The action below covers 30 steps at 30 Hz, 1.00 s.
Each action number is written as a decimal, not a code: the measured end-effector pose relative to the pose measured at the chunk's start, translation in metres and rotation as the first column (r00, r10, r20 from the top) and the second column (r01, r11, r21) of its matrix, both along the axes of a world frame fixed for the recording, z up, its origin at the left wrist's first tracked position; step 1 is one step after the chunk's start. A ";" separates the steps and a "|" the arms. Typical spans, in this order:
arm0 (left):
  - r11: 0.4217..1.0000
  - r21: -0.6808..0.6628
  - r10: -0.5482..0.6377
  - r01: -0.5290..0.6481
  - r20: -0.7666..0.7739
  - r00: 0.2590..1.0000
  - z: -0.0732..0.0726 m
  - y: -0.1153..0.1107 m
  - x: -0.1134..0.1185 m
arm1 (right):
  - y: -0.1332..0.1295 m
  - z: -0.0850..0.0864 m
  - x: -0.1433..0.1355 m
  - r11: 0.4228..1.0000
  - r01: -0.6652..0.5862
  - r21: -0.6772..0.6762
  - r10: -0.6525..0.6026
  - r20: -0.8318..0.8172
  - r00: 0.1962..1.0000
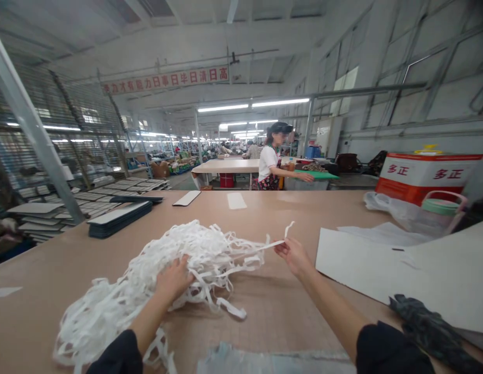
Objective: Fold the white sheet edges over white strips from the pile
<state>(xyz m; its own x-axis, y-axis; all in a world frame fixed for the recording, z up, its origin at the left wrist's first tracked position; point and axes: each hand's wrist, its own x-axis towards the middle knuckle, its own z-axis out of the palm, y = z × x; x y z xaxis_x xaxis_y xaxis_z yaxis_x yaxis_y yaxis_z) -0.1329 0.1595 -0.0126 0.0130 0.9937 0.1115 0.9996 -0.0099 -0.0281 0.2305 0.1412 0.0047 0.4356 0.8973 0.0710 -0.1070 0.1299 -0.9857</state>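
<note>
A large tangled heap of white fabric strips (120, 280) lies across the left and middle of the brown table (280, 291). My left hand (174, 278) rests on the near side of the heap, thumb and fingers apart, some fingertips hidden among the strips. To the right, my right hand (294, 254) pinches a white strip (274, 244) near its end. The strip runs taut from the heap to my fingers, and a short curled tail sticks up beyond them. Several loose ends hang out of the heap between my hands.
Dark-edged white panels (120, 218) are stacked at the far left. A big white sheet (381, 259), a dark crumpled cloth (424, 322) and a red-and-white box (426, 176) are on the right. Beyond the table a person (270, 161) stands at another work surface.
</note>
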 end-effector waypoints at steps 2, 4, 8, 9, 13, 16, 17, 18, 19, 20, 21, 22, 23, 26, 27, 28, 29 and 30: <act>0.999 -0.019 0.030 -0.030 -0.009 1.000 0.000 -0.002 -0.004 | -0.009 0.013 0.015 0.997 0.036 0.073 -0.025 -0.147 0.989; 0.995 -0.033 0.093 -0.094 -0.029 0.995 0.003 -0.004 -0.015 | -0.017 0.031 0.044 0.985 0.118 0.125 -0.082 -0.260 0.962; 0.984 0.015 0.177 -0.176 -0.088 0.980 0.016 -0.011 -0.030 | -0.040 0.058 0.106 0.958 0.239 0.160 -0.172 -0.349 0.921; 0.985 0.034 0.174 -0.171 -0.101 0.980 0.020 -0.013 -0.027 | -0.047 0.060 0.112 0.960 0.233 0.156 -0.168 -0.345 0.923; 0.990 0.139 0.021 0.003 -0.169 0.985 0.040 -0.034 0.018 | -0.079 0.047 0.086 0.997 0.038 0.068 -0.018 -0.279 0.960; 0.944 0.100 -0.320 0.315 0.039 0.947 0.050 -0.068 0.078 | -0.104 0.029 0.041 0.984 -0.176 -0.020 0.168 -0.220 0.961; 0.903 0.064 -0.428 0.425 0.224 0.875 0.050 -0.081 0.099 | -0.113 0.025 0.027 0.969 -0.245 -0.038 0.232 -0.201 0.952; 0.866 0.031 -0.462 0.499 0.429 0.776 0.049 -0.095 0.120 | -0.121 0.021 0.014 0.950 -0.309 -0.050 0.296 -0.183 0.938; 0.830 -0.029 -0.423 0.557 0.619 0.662 0.047 -0.107 0.138 | -0.128 0.019 0.004 0.931 -0.361 -0.053 0.348 -0.170 0.922; 0.808 -0.077 -0.326 0.584 0.768 0.552 0.044 -0.118 0.155 | -0.136 0.017 -0.005 0.915 -0.401 -0.054 0.388 -0.160 0.908; 0.794 -0.085 -0.235 0.602 0.870 0.433 0.041 -0.127 0.169 | -0.142 0.015 -0.013 0.896 -0.438 -0.064 0.427 -0.143 0.893; 0.801 -0.074 -0.142 0.595 0.941 0.308 0.039 -0.134 0.180 | -0.148 0.013 -0.018 0.876 -0.475 -0.088 0.464 -0.119 0.878; 0.820 -0.067 -0.057 0.569 0.979 0.197 0.037 -0.139 0.188 | -0.153 0.012 -0.023 0.853 -0.506 -0.124 0.498 -0.090 0.862; 0.883 -0.083 0.122 0.462 0.991 -0.055 0.038 -0.146 0.196 | -0.165 0.007 -0.028 0.792 -0.554 -0.257 0.573 -0.002 0.819; 0.893 -0.102 0.166 0.439 0.980 -0.110 0.040 -0.147 0.195 | -0.168 0.005 -0.027 0.782 -0.552 -0.290 0.582 0.021 0.813; 0.898 -0.119 0.203 0.422 0.966 -0.158 0.043 -0.147 0.193 | -0.171 0.004 -0.024 0.776 -0.547 -0.316 0.587 0.043 0.808; 0.903 -0.133 0.231 0.408 0.952 -0.200 0.046 -0.148 0.189 | -0.174 0.003 -0.021 0.770 -0.542 -0.338 0.594 0.067 0.802; 0.909 -0.142 0.248 0.391 0.940 -0.235 0.049 -0.148 0.186 | -0.177 0.002 -0.016 0.761 -0.538 -0.362 0.604 0.092 0.792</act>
